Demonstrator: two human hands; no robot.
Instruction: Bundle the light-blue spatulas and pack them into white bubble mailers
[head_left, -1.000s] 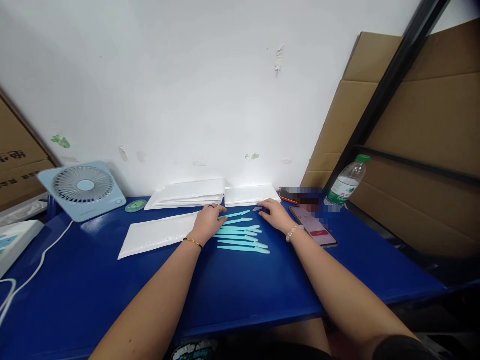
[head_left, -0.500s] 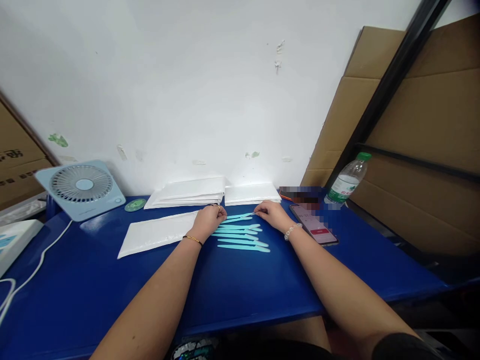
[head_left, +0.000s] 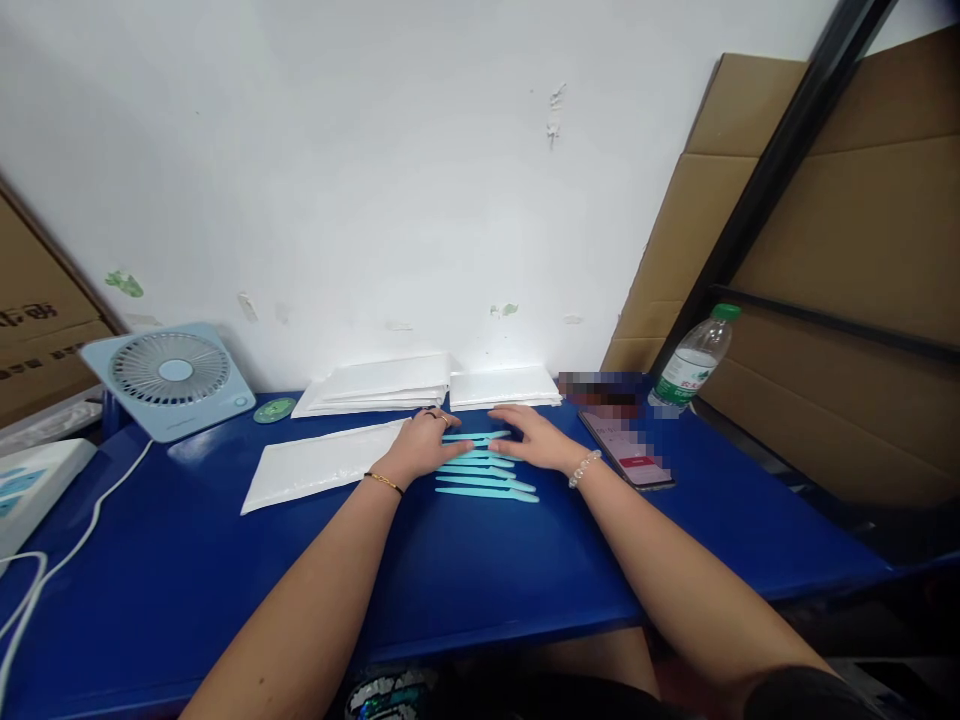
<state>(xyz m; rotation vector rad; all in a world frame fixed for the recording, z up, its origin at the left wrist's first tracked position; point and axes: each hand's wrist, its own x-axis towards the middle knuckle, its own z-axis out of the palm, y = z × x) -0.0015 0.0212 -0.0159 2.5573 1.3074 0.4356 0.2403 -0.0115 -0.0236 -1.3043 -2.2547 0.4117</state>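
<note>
Several slim turquoise eyebrow razors [head_left: 480, 482] lie side by side in a column on the blue table. My left hand [head_left: 426, 443] rests at the left ends of the upper ones, its thumb stretched out over them and its fingers apart. Opposite it, my right hand [head_left: 536, 438] is at their right ends, thumb and index finger spread. Neither hand grips anything; whether the fingertips touch the razors I cannot tell. Left of my left hand lies a white padded mailer [head_left: 322, 465], its right end partly hidden by that hand.
Against the wall lie two stacks of white mailers, a left stack [head_left: 375, 385] and a right stack [head_left: 504, 386]. A phone [head_left: 626, 450] and a water bottle [head_left: 694, 362] are on the right. At left are a blue fan [head_left: 174, 380], a green disc [head_left: 274, 410] and a white cable [head_left: 94, 520].
Both hands have gone from pinching at the topmost razor to spread fingers. The thumbs have come down over the upper razors, and my right hand has shifted slightly left.
</note>
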